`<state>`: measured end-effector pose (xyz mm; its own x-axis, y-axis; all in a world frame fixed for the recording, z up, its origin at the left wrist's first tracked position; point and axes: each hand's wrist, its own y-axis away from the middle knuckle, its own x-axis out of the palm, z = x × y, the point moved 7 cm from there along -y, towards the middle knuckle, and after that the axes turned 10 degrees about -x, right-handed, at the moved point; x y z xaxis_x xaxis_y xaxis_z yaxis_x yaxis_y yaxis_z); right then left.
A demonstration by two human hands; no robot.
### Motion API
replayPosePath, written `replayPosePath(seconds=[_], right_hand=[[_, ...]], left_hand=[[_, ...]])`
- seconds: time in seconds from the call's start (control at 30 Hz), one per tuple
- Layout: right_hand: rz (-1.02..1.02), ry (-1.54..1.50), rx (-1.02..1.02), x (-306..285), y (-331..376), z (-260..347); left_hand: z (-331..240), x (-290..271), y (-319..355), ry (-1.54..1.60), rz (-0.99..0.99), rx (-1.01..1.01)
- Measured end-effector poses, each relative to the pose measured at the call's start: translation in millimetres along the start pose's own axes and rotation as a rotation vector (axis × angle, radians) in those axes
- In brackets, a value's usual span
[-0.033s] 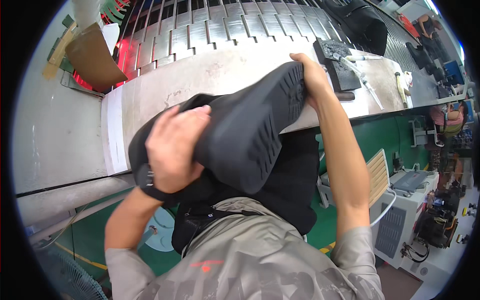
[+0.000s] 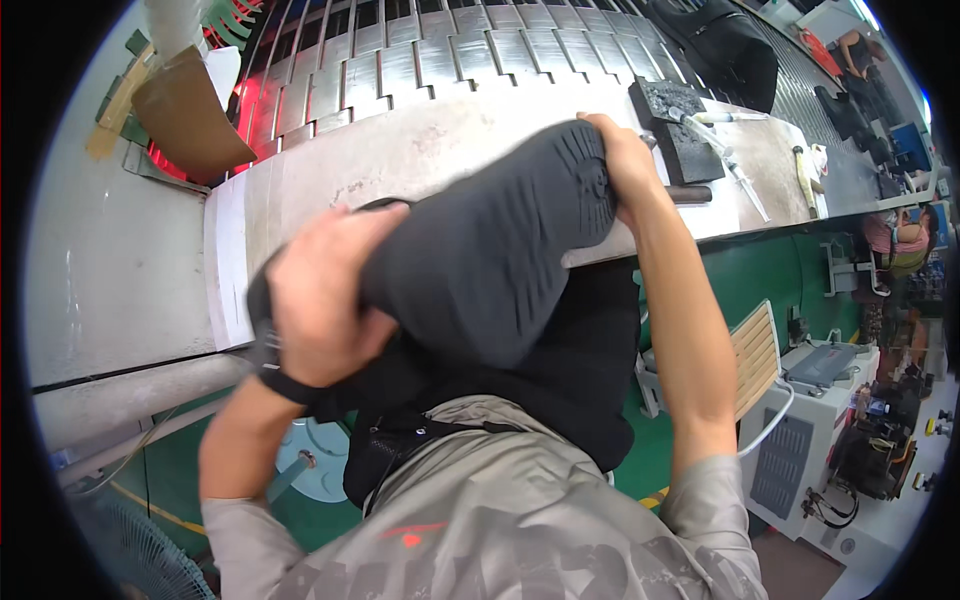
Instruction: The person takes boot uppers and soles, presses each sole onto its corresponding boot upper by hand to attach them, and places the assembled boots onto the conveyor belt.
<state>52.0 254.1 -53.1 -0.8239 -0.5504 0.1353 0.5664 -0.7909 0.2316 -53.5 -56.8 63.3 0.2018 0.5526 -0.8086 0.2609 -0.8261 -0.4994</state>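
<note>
I hold a black shoe with its textured sole turned up toward me, over the near edge of a worn metal workbench. My left hand grips the shoe's lower end, fingers curled over the upper; a black band sits on that wrist. At the shoe's far end, my right hand wraps around the tip of the sole. A black apron hangs under the shoe against my body.
A slatted metal conveyor runs behind the bench, with a black item on it. Brown cardboard lies far left. A black pad and small tools lie on the bench's right. A slatted chair, machines and a fan stand below.
</note>
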Motion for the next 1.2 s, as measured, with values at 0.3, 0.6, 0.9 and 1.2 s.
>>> replayPosePath(seconds=[0.3,0.6,0.9,1.2], right_hand=[[0.096,0.080,-0.350,26,3,-6],[0.563,-0.570,-0.550,63,-7,149],[0.368,-0.893,-0.624,63,-38,122],[0.389,-0.941,-0.604,77,-38,128]], left_hand=[[2,-37,-183,-0.287,0.357,-0.046],[-48,-13,-224,-0.395,0.552,-0.158],[11,3,-237,-0.163,0.613,-0.192],[1,9,-237,-0.095,0.653,-0.345]])
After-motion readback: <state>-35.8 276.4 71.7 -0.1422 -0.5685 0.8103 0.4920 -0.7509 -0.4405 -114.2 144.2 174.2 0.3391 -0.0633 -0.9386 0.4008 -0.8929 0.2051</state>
